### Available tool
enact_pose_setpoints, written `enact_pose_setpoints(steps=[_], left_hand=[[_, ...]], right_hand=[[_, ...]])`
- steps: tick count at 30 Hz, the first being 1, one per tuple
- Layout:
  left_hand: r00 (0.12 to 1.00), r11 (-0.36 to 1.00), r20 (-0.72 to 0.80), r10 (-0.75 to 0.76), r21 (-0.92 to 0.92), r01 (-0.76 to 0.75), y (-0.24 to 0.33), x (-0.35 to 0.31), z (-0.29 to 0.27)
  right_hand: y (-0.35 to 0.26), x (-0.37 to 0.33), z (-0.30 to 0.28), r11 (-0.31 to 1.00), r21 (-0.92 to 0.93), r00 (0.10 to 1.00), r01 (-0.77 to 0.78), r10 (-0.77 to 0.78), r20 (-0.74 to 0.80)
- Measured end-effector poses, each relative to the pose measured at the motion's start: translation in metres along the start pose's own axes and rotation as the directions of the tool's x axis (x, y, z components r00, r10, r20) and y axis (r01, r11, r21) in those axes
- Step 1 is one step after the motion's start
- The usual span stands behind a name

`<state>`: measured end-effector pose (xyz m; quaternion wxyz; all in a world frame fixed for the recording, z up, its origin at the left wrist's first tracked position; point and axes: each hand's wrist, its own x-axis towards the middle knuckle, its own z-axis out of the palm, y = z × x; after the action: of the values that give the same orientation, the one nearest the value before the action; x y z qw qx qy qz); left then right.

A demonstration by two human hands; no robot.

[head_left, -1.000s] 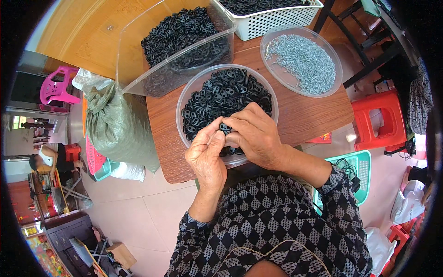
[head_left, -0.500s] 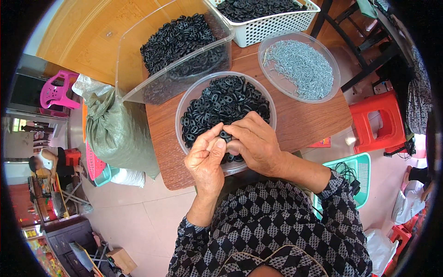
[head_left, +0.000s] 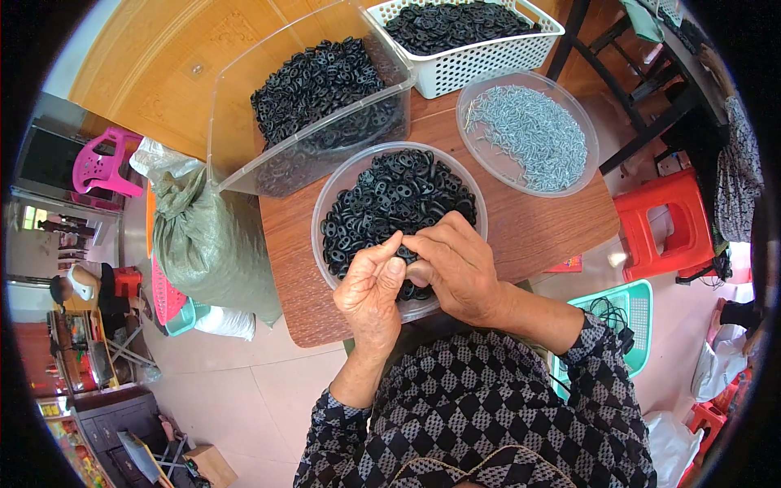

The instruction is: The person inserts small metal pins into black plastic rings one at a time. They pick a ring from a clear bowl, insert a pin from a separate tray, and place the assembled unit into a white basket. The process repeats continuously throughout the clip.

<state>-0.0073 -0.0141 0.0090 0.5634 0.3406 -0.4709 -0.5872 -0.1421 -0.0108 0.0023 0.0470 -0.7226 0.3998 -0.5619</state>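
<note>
Over the near part of a round clear tub [head_left: 318, 213], my two hands meet at the fingertips. Between them shows a small black two-holed piece [head_left: 406, 254], mostly covered by fingers. My left hand [head_left: 370, 293] pinches at its left side with thumb and forefinger. My right hand [head_left: 462, 272] is closed round its right side, fingers curled. Whether a screw is also in the grip is hidden. Many similar loose black pieces [head_left: 390, 191] fill the tub. To its upper right, a shallow round clear tray [head_left: 476, 153] holds a heap of silvery screws [head_left: 537, 134].
Behind the tub on the brown wooden table [head_left: 553, 232] stand a clear bin [head_left: 236, 175] and a white perforated basket [head_left: 480, 67], both with black pieces. A green sack [head_left: 215, 244] is at the left. Right are a red stool [head_left: 671, 224] and a green basket [head_left: 643, 325].
My hands stay together on the black piece, their fingers shifting only slightly. The whole scene sits a little lower in the picture.
</note>
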Motion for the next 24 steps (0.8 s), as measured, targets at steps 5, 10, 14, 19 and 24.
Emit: enact_pose_setpoints(steps=[5,10,14,19,24], left_hand=[[1.000,1.000,-0.013,0.013,-0.018,-0.013,-0.002,0.002,0.003],[1.000,1.000,-0.024,0.005,-0.023,-0.005,0.002,0.003,0.005],[0.998,1.000,0.063,0.019,-0.012,-0.019,0.004,0.007,0.003],[0.991,0.999,0.128,-0.026,-0.042,0.031,0.008,0.010,0.001],[0.998,0.999,0.063,0.010,-0.034,-0.008,0.008,0.010,0.008]], right_hand=[[0.001,0.005,-0.002,1.000,-0.010,1.000,-0.003,0.003,-0.008],[-0.002,0.010,-0.006,0.997,-0.023,0.997,-0.071,0.071,-0.016],[0.002,0.008,-0.007,0.999,-0.004,0.999,-0.037,0.037,0.001],[0.001,0.011,-0.012,0.999,0.013,0.999,-0.041,0.042,-0.031],[-0.003,0.014,-0.011,0.999,0.034,0.996,-0.031,0.034,-0.085]])
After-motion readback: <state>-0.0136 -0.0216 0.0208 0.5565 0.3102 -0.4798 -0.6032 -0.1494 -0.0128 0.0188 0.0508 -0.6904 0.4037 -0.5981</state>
